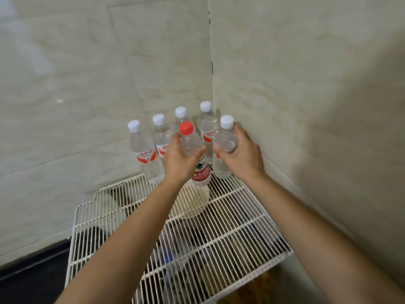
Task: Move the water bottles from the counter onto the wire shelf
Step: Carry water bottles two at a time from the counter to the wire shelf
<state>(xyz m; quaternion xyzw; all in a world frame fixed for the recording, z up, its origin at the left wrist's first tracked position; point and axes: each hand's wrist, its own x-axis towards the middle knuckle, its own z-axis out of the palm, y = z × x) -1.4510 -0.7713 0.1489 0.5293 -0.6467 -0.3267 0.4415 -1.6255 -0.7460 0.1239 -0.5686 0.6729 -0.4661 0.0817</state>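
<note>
My left hand (178,160) is wrapped around the shoulder of a red-capped water bottle (198,172) that stands on the white wire shelf (230,229) near its far edge. Just to the right, my right hand (243,154) grips a white-capped bottle (225,141) close to the right wall, its base on the shelf's back corner. Several more white-capped bottles with red labels stand behind in the corner: one at far left (144,154), one beside it (162,139), one at the back (180,116), one at back right (207,126).
Tiled walls meet in a corner right behind the bottles. Under the wire shelf I make out dark items and a pale round object (190,205). A dark counter edge (32,273) runs at lower left.
</note>
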